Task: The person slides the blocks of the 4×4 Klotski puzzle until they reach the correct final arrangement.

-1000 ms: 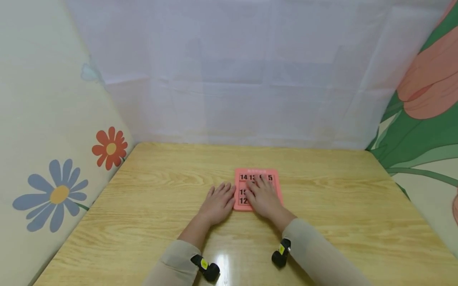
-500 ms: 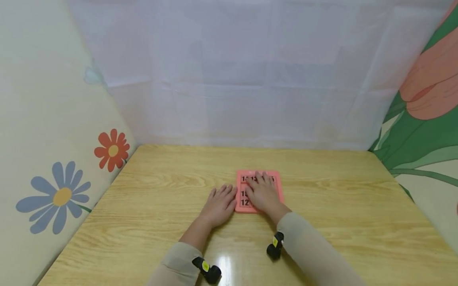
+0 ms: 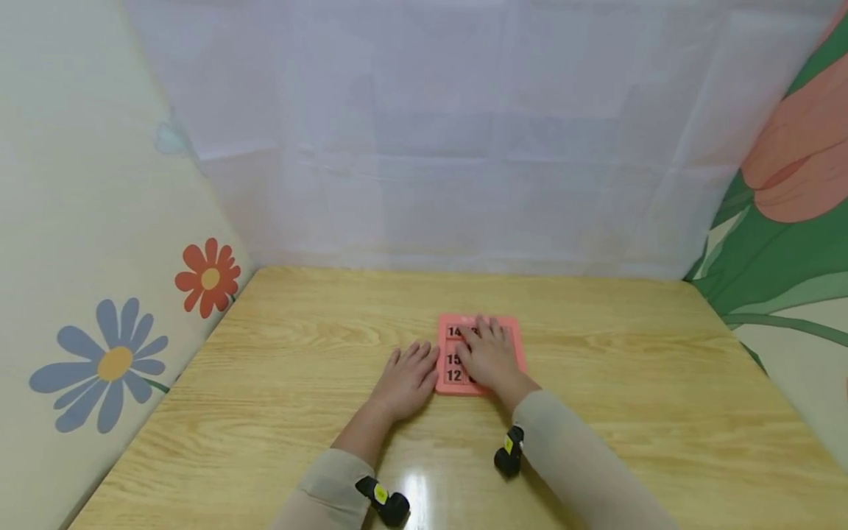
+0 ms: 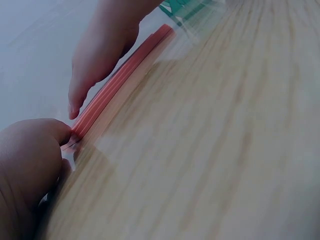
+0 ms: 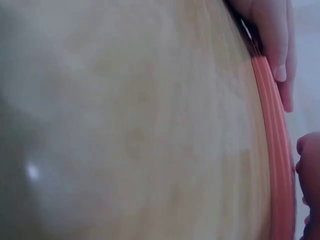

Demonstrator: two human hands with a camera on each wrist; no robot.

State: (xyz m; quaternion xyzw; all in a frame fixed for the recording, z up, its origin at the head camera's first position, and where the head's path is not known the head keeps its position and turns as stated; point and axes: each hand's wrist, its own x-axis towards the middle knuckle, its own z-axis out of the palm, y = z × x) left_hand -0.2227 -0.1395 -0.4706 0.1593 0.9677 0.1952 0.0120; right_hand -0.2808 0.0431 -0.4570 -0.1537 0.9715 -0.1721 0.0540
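Wood-grain table [image 3: 318, 331] | pink number puzzle [image 3: 454, 368] beneath right fingers [image 3: 484, 331] | left fingers [image 3: 412, 353] along its left edge | both unclenched

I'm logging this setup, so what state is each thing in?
Pink rectangular number puzzle: lying flat, numbers up, partly covered.
Left hand: open, at the puzzle's left edge.
Right hand: open, over the puzzle.
Light wood-grain table: level, glossy.
White backdrop sheet: hanging, creased.
Black wrist cameras: worn, one per arm.

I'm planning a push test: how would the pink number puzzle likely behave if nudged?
The pink number puzzle is probably stiff: its edges look straight. Lying flat, it seems unlikely to roll or tip. It might slide, since the table looks glossy.
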